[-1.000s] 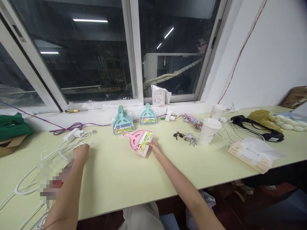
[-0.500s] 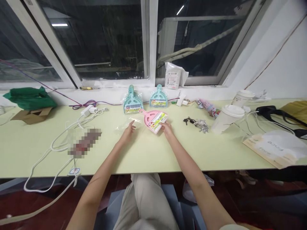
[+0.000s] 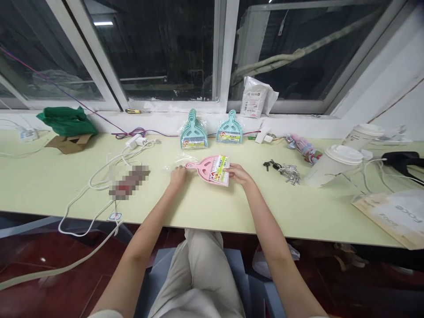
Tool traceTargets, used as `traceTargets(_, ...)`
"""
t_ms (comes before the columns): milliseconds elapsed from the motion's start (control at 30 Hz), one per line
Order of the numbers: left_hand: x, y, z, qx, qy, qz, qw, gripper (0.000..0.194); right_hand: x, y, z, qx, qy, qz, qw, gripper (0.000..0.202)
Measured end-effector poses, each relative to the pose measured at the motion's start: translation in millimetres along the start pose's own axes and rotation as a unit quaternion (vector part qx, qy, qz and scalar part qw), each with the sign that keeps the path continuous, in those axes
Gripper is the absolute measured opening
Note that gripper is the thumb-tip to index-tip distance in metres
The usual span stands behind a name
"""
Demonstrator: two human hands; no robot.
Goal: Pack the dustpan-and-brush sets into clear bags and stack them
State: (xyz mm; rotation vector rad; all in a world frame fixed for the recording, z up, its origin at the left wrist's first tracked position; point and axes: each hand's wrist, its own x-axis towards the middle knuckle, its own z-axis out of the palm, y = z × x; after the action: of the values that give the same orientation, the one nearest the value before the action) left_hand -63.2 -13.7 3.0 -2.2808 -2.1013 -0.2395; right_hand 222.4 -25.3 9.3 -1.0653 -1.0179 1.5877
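Note:
A small pink dustpan and brush set (image 3: 206,169) with a printed label card lies sideways over the table, its handle pointing left. My right hand (image 3: 241,174) grips its wide edge by the card. At the handle end, my left hand (image 3: 179,176) is closed on a clear plastic bag (image 3: 183,158); its fingertips are partly hidden, and the handle tip is beside them. Behind stand a stack of wrapped teal dustpan sets (image 3: 193,132) and another teal dustpan set (image 3: 229,128), both leaning on the wall under the window.
Keys (image 3: 288,173), a folded umbrella-like bundle (image 3: 304,148), paper cups (image 3: 334,165) and a paper bag (image 3: 394,212) are on the right. White cables (image 3: 89,179), a green cloth bag (image 3: 66,121) and a blurred-out item (image 3: 130,182) occupy the left. The table's front edge (image 3: 205,228) runs above my lap.
The pink set has turned so its handle points left toward my left hand. My left hand has closed on the plastic bag by the handle. The camera view has shifted left.

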Motion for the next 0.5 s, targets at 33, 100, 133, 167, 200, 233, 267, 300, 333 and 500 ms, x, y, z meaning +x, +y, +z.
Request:
traceTargets(33, 0.6, -4.7, -1.7, 0.000, 0.005, -0.012, 1.000, 0.031, -1.3, -1.0, 1.3, -0.004, 0.001, 0.006, 1.000, 0.026)
traceTargets(100, 2.4, -15.7, -7.0, -0.014, 0.015, -0.038, 0.999, 0.029, -3.0, -1.7, 5.1, -0.012, 0.014, 0.016, 1.000, 0.026)
traceTargets(133, 3.4, -21.2, -10.1, -0.026, 0.019, -0.051, 0.998, 0.029, -3.3, -1.4, 7.5, -0.016, 0.023, 0.020, 0.999, 0.026)
traceTargets(167, 4.4, -26.2, -13.3, -0.038, 0.022, -0.065, 0.997, 0.029, -3.4, -0.6, 10.3, -0.021, 0.033, 0.024, 0.999, 0.026)
traceTargets(200, 5.5, -30.3, -16.2, -0.049, 0.025, -0.078, 0.995, 0.029, -3.1, 0.5, 13.4, -0.024, 0.045, 0.026, 0.998, 0.026)
traceTargets(233, 6.4, -33.1, -18.6, -0.056, 0.028, -0.090, 0.994, 0.029, -2.8, 1.9, 16.9, -0.027, 0.060, 0.027, 0.997, 0.026)
traceTargets(267, 7.1, -34.4, -20.5, -0.059, 0.029, -0.101, 0.993, 0.029, -2.4, 3.5, 20.7, -0.030, 0.079, 0.026, 0.996, 0.026)
traceTargets(300, 7.5, -33.9, -21.7, -0.056, 0.029, -0.110, 0.992, 0.029, -2.1, 5.3, 25.1, -0.031, 0.099, 0.022, 0.994, 0.027)
traceTargets(333, 7.4, -31.6, -22.2, -0.048, 0.031, -0.115, 0.992, 0.029, -2.0, 7.3, 29.9, -0.028, 0.118, 0.014, 0.992, 0.027)
traceTargets(500, 2.3, -0.8, -20.8, -0.017, 0.067, -0.094, 0.993, 0.029, -5.0, 19.6, 56.4, 0.006, 0.120, -0.040, 0.992, 0.031)
